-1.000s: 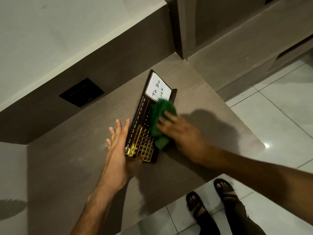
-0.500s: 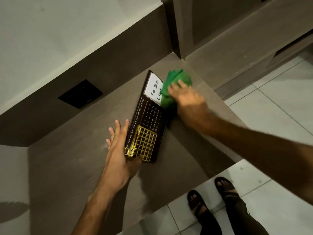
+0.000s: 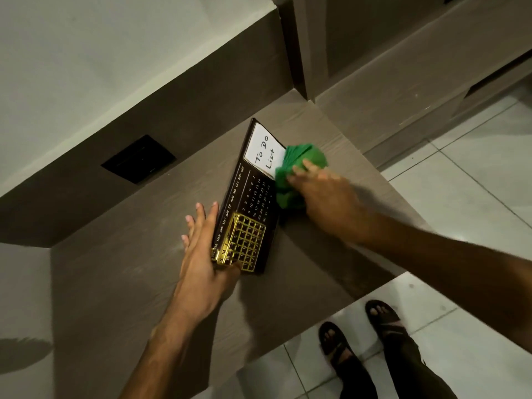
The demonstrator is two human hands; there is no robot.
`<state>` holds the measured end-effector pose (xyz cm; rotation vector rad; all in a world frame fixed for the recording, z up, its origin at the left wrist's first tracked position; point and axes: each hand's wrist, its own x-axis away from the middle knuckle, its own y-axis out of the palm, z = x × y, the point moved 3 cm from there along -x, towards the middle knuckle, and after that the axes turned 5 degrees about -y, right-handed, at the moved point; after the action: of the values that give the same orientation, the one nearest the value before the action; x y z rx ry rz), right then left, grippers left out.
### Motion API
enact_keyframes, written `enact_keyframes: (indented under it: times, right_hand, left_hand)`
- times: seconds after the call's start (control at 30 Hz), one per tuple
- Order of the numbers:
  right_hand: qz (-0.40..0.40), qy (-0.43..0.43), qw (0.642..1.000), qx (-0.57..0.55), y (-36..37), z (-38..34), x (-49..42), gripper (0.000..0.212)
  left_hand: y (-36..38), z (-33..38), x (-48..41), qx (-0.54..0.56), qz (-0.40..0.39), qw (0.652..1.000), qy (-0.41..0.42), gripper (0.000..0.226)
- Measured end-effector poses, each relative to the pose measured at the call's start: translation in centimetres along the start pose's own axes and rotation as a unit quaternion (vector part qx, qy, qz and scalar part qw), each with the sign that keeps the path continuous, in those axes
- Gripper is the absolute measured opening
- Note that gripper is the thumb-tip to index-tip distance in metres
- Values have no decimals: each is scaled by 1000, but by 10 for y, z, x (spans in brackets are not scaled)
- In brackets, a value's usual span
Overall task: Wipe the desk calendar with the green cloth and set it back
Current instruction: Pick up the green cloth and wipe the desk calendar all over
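A dark brown desk calendar [image 3: 247, 203] with a gold date grid and a white "To Do List" panel leans on the brown wooden shelf [image 3: 129, 277]. My left hand [image 3: 203, 254] steadies its near left end, fingers flat behind it and thumb at the front corner. In my right hand [image 3: 325, 197] the bunched green cloth [image 3: 296, 168] is pressed against the calendar's right edge, beside the white panel. The cloth hides part of that edge.
A black wall socket plate [image 3: 138, 158] sits on the brown back panel to the left. A cabinet side [image 3: 305, 47] rises behind the shelf's far corner. The shelf's front edge drops to a white tiled floor [image 3: 466, 174], where my sandalled feet [image 3: 359, 338] stand.
My right hand swept the cloth from the middle of the calendar up to its far end, then drew it slightly back toward me along the right edge. My left hand stayed put.
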<state>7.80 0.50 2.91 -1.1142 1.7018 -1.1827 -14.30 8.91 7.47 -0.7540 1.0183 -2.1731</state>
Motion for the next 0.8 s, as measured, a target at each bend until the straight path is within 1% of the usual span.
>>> enact_keyframes:
  times: [0.03, 0.07, 0.13, 0.2, 0.27, 0.33, 0.4, 0.43, 0.5, 0.57, 0.63, 0.73, 0.8]
  right_hand:
    - [-2, 15, 999, 29, 1, 7, -11, 41]
    - [-18, 9, 998, 58, 5, 5, -16, 42]
    - [-72, -35, 993, 86, 12, -16, -11, 46]
    - [-128, -84, 986, 69, 16, -51, 14, 54]
    - [-166, -118, 978, 52, 13, -76, 36, 56]
    - [-170, -108, 978, 55, 5, -74, 31, 45]
    - [-142, -81, 983, 80, -9, -59, 5, 28]
    - [-135, -68, 984, 91, -15, -52, -10, 23]
    - [-145, -57, 982, 105, -25, -45, -30, 21]
    - [-155, -55, 980, 113, -24, -53, -29, 23]
    - [-164, -67, 977, 121, -16, -68, -10, 25]
    - [-201, -114, 968, 98, 0, -96, 32, 35]
    - [-234, -158, 956, 83, 6, -108, 53, 48]
  left_hand:
    - [0, 0, 0, -1, 1, 1000, 1, 113]
    - [0, 1, 0, -1, 0, 1000, 2, 113]
    - [0, 1, 0, -1, -2, 1000, 5, 112]
    - [-1, 1, 0, -1, -3, 1000, 6, 112]
    - [-2, 2, 0, -4, -3, 1000, 8, 111]
    - [-2, 2, 0, -6, -7, 1000, 7, 111]
    - [-2, 3, 0, -7, -12, 1000, 5, 110]
    - [-2, 3, 0, -6, -12, 1000, 6, 111]
    - [-1, 4, -1, -5, -8, 1000, 3, 111]
    - [0, 5, -3, -3, -4, 1000, -3, 112]
    - [0, 6, -3, 2, 0, 1000, -4, 112]
    - [0, 6, -2, 5, 3, 1000, -2, 110]
    - [0, 6, -1, 4, 4, 1000, -5, 111]
